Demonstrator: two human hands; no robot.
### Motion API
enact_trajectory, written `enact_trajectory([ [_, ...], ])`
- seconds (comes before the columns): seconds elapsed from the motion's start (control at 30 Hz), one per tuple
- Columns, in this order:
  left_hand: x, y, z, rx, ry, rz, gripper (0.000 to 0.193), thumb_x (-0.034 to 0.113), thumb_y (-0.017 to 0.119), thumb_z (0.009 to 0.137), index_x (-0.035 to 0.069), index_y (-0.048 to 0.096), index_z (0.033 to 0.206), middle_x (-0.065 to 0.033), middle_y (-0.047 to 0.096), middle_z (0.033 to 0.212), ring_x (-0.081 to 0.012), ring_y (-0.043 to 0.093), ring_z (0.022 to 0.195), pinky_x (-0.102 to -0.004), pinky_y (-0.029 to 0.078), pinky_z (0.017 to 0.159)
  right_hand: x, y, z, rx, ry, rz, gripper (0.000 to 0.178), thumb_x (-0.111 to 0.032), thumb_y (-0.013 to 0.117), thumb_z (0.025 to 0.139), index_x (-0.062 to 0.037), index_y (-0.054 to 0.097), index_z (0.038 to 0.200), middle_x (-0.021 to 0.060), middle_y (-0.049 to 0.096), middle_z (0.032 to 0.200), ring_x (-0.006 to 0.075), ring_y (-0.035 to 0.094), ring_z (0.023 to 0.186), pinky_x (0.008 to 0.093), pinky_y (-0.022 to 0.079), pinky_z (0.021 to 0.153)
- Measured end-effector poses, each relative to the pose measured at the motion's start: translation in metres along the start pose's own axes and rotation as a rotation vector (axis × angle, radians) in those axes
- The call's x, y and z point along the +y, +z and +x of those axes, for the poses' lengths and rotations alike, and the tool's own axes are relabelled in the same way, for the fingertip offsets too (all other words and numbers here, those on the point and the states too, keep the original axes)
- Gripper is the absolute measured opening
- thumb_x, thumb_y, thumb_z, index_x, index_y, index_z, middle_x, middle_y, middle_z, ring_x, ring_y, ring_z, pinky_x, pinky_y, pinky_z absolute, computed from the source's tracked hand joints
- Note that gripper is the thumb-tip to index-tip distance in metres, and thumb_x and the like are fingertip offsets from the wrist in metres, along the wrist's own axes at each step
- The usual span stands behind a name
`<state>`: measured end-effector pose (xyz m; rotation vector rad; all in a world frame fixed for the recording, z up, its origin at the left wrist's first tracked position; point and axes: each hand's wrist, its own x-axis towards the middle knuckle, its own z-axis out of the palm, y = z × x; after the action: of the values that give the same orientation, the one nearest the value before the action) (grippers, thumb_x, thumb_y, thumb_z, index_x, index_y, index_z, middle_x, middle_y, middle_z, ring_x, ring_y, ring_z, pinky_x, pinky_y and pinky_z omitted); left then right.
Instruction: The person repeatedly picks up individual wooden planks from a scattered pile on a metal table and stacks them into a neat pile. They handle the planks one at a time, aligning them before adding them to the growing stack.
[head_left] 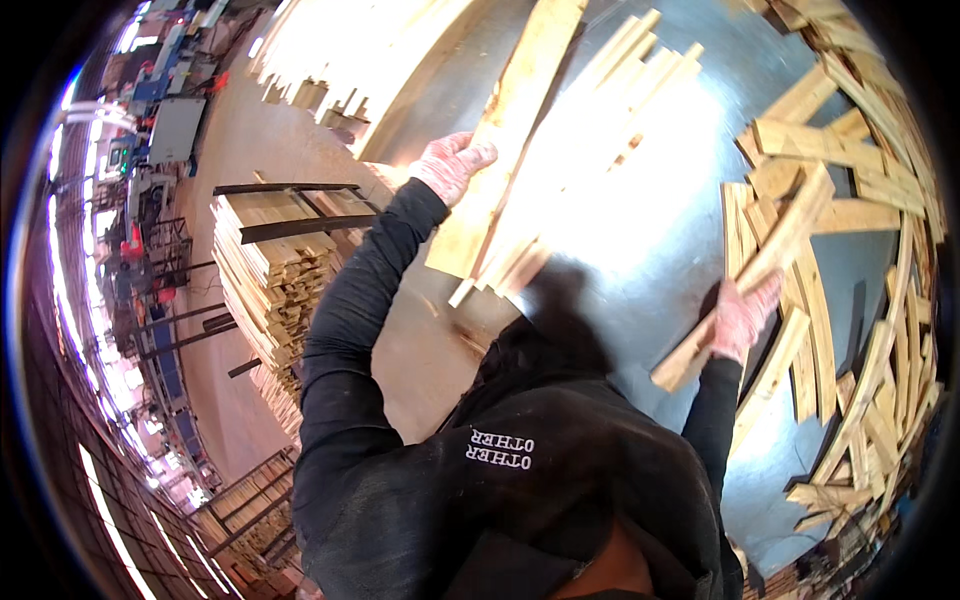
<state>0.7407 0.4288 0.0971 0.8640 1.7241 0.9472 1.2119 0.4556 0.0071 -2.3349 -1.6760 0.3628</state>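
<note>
Board handling seems in hand: the left hand (452,168) holds a wide board (522,100) by its edge, the right hand (743,316) clasps a shorter board (787,236); moving either likely needs clearance.

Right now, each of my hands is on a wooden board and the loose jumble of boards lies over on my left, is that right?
Not quite: the loose jumble of boards lies on your right, as the head view shows. The rest holds: your left hand is on a wide board, your right hand on a narrower board.
</note>
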Motion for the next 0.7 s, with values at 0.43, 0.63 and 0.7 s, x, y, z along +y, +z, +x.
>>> enact_trajectory([
  [0.43, -0.063, -0.047, 0.049, 0.156, 0.026, 1.134, 0.061, 0.057, 0.054, 0.088, 0.006, 0.059, 0.121, -0.0214, 0.066, 0.112, -0.0398, 0.062, 0.106, -0.0461, 0.048, 0.091, -0.181, 0.048, -0.036, -0.47, -0.22, 0.206, 0.069, -0.058, 0.042, 0.094, -0.0014, 0.053, 0.132, 0.0269, 0.061, 0.12, 0.0444, 0.054, 0.117, 0.0477, 0.042, 0.098],
  [0.63, -0.051, -0.049, 0.028, 0.112, 0.034, 1.082, 0.062, 0.048, 0.061, 0.087, 0.008, 0.05, 0.132, -0.0223, 0.06, 0.126, -0.036, 0.058, 0.116, -0.045, 0.045, 0.098, -0.082, 0.005, -0.028, 0.124, -0.434, -0.195, 0.085, -0.05, 0.065, 0.086, 0.0046, 0.036, 0.144, 0.0291, 0.05, 0.137, 0.0449, 0.05, 0.123, 0.0493, 0.04, 0.104],
  [0.7, -0.055, -0.055, 0.028, 0.071, -0.081, 1.051, 0.068, 0.045, 0.064, 0.085, 0.008, 0.045, 0.138, -0.0238, 0.057, 0.129, -0.0367, 0.056, 0.119, -0.042, 0.04, 0.105, -0.014, -0.012, -0.039, 0.042, -0.233, -0.415, 0.093, -0.051, 0.068, 0.083, 0.0012, 0.027, 0.148, 0.0292, 0.047, 0.138, 0.0448, 0.049, 0.123, 0.05, 0.041, 0.103],
])
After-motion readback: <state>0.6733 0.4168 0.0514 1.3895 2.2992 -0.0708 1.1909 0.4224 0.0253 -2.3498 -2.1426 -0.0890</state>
